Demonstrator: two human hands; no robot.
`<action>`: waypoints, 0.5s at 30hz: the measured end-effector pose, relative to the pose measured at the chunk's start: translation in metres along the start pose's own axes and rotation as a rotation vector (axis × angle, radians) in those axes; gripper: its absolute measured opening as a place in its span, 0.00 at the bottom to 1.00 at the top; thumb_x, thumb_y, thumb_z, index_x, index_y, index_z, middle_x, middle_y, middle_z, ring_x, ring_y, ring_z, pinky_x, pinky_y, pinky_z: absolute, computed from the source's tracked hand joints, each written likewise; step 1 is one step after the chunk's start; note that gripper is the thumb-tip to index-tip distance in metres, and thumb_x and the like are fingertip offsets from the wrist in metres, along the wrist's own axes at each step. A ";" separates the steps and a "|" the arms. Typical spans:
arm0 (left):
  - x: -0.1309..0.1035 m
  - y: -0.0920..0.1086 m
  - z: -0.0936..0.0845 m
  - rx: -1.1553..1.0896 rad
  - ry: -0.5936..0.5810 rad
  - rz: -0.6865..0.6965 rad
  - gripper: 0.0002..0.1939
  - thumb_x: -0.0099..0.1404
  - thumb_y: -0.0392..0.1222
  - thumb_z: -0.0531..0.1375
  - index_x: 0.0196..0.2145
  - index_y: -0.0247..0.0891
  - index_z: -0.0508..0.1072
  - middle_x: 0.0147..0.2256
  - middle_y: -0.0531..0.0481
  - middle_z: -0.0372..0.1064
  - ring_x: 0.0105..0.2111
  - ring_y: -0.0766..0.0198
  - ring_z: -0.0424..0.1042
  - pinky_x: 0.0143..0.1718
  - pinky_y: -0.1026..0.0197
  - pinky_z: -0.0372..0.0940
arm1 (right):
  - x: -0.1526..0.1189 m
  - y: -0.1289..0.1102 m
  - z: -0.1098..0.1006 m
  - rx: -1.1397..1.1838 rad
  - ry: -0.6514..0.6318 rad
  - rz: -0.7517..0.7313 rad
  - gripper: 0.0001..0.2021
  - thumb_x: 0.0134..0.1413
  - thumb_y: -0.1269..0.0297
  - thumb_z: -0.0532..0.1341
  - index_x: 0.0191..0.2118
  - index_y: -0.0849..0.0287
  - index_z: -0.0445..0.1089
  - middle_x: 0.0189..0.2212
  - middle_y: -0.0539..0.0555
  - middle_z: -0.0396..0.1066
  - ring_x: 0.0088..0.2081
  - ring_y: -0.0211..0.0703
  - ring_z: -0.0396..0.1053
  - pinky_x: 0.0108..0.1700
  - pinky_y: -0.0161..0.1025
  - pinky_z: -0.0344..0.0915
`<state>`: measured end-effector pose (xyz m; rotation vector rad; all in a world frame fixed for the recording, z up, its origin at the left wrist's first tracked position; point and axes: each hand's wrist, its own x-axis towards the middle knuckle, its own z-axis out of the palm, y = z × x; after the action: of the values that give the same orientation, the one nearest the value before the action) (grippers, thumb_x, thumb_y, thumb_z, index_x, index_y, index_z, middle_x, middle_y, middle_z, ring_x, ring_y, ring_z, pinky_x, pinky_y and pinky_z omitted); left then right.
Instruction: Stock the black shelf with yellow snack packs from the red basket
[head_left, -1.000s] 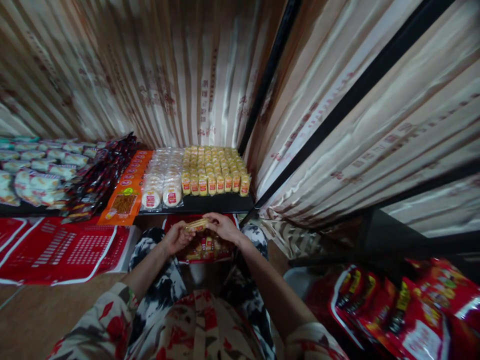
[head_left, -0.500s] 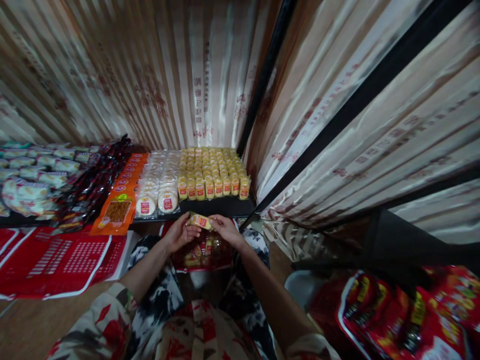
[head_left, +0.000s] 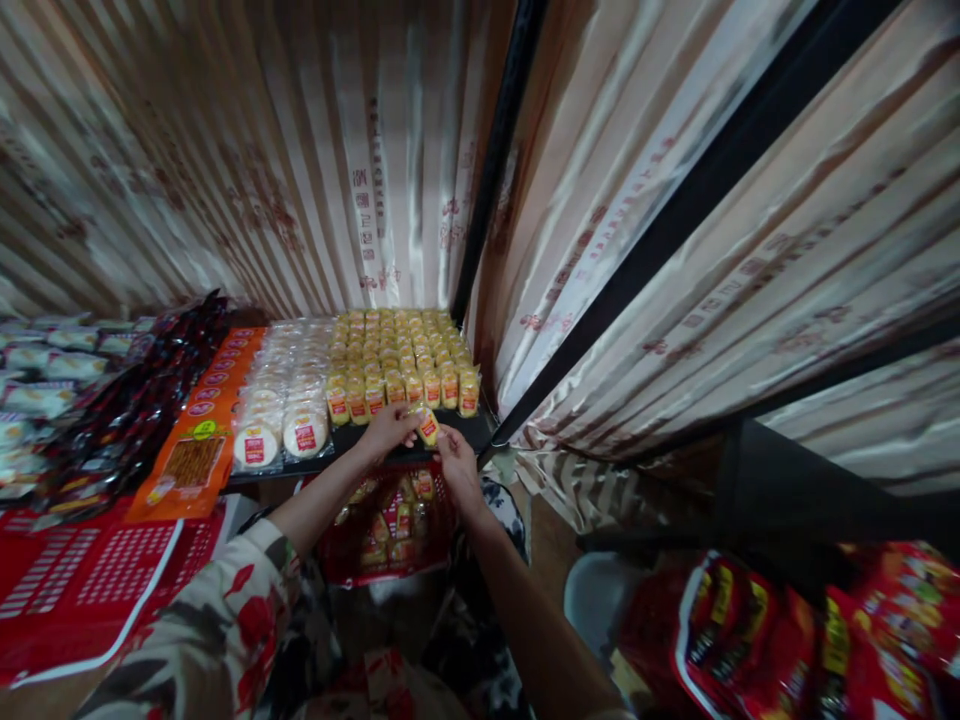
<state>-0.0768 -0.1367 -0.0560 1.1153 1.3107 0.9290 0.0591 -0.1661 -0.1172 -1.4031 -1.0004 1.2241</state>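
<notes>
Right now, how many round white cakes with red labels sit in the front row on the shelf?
2 at the front: left round white cake beside the orange packet, right round white cake next to it. More clear-wrapped ones stack behind, too blurred to count.

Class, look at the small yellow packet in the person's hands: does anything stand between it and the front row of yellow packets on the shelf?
Nothing visible does. Both hands hold the yellow packet just before the front row, above bare shelf edge.

Head-worn camera looks forward and down, close over a low shelf [head_left: 420, 435]; single view only.
</notes>
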 end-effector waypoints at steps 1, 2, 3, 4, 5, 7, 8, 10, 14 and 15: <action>0.007 0.001 0.005 0.042 0.018 0.017 0.16 0.55 0.44 0.61 0.40 0.33 0.70 0.21 0.54 0.66 0.18 0.71 0.64 0.19 0.69 0.61 | 0.002 0.000 -0.003 -0.065 0.064 -0.036 0.21 0.51 0.54 0.55 0.48 0.60 0.65 0.36 0.55 0.70 0.33 0.41 0.68 0.34 0.36 0.66; 0.014 0.002 0.010 0.097 0.041 0.039 0.17 0.56 0.42 0.61 0.43 0.34 0.69 0.21 0.55 0.65 0.18 0.70 0.64 0.20 0.68 0.61 | 0.003 -0.001 -0.005 -0.144 0.127 -0.084 0.22 0.51 0.55 0.55 0.49 0.60 0.64 0.38 0.56 0.69 0.33 0.41 0.68 0.36 0.38 0.66; 0.021 0.003 0.014 0.161 0.063 0.069 0.18 0.57 0.41 0.60 0.45 0.35 0.68 0.20 0.56 0.65 0.18 0.70 0.64 0.21 0.68 0.61 | 0.003 -0.003 -0.007 -0.230 0.186 -0.146 0.21 0.52 0.57 0.54 0.51 0.61 0.64 0.40 0.58 0.68 0.33 0.41 0.68 0.39 0.40 0.66; 0.027 0.003 0.018 0.232 0.081 0.108 0.18 0.57 0.41 0.59 0.46 0.36 0.68 0.20 0.56 0.65 0.18 0.69 0.64 0.22 0.67 0.61 | 0.003 -0.004 -0.009 -0.314 0.233 -0.213 0.21 0.52 0.59 0.54 0.51 0.61 0.64 0.42 0.59 0.66 0.34 0.41 0.67 0.42 0.41 0.65; 0.032 0.004 0.021 0.307 0.091 0.157 0.18 0.57 0.41 0.59 0.46 0.37 0.68 0.21 0.55 0.65 0.20 0.68 0.65 0.24 0.66 0.62 | 0.002 -0.006 -0.010 -0.387 0.264 -0.279 0.20 0.53 0.62 0.53 0.51 0.61 0.64 0.43 0.60 0.64 0.34 0.41 0.67 0.44 0.42 0.64; 0.040 0.008 0.027 0.457 0.095 0.275 0.16 0.56 0.40 0.59 0.44 0.37 0.70 0.25 0.53 0.67 0.24 0.66 0.67 0.31 0.64 0.63 | 0.000 -0.009 -0.012 -0.476 0.271 -0.383 0.19 0.54 0.65 0.51 0.51 0.61 0.64 0.44 0.61 0.62 0.35 0.41 0.66 0.46 0.42 0.63; 0.043 0.011 0.030 0.521 0.100 0.328 0.15 0.56 0.39 0.59 0.43 0.37 0.71 0.26 0.51 0.68 0.27 0.65 0.67 0.34 0.63 0.63 | 0.000 -0.010 -0.012 -0.498 0.256 -0.421 0.19 0.55 0.67 0.50 0.52 0.60 0.64 0.44 0.60 0.61 0.36 0.41 0.65 0.47 0.42 0.63; 0.047 0.017 0.035 0.635 0.109 0.386 0.14 0.56 0.39 0.59 0.42 0.38 0.72 0.29 0.50 0.69 0.31 0.62 0.68 0.40 0.62 0.62 | 0.001 -0.010 -0.012 -0.523 0.225 -0.471 0.20 0.55 0.69 0.48 0.52 0.60 0.64 0.43 0.60 0.61 0.39 0.42 0.65 0.47 0.42 0.63; 0.053 0.024 0.045 0.794 0.079 0.387 0.17 0.60 0.39 0.56 0.47 0.37 0.71 0.32 0.48 0.68 0.35 0.61 0.68 0.43 0.61 0.62 | 0.008 -0.005 -0.011 -0.550 0.219 -0.498 0.20 0.55 0.70 0.47 0.53 0.61 0.64 0.43 0.61 0.62 0.44 0.45 0.63 0.49 0.44 0.62; 0.054 0.025 0.047 0.812 0.074 0.388 0.17 0.60 0.39 0.55 0.48 0.36 0.70 0.34 0.47 0.68 0.36 0.61 0.68 0.44 0.61 0.61 | 0.009 -0.004 -0.011 -0.555 0.219 -0.497 0.20 0.56 0.71 0.47 0.53 0.61 0.64 0.43 0.61 0.62 0.44 0.45 0.63 0.49 0.44 0.62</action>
<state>-0.0244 -0.0828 -0.0486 2.0282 1.6176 0.7123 0.0716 -0.1582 -0.1150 -1.5282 -1.4876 0.4287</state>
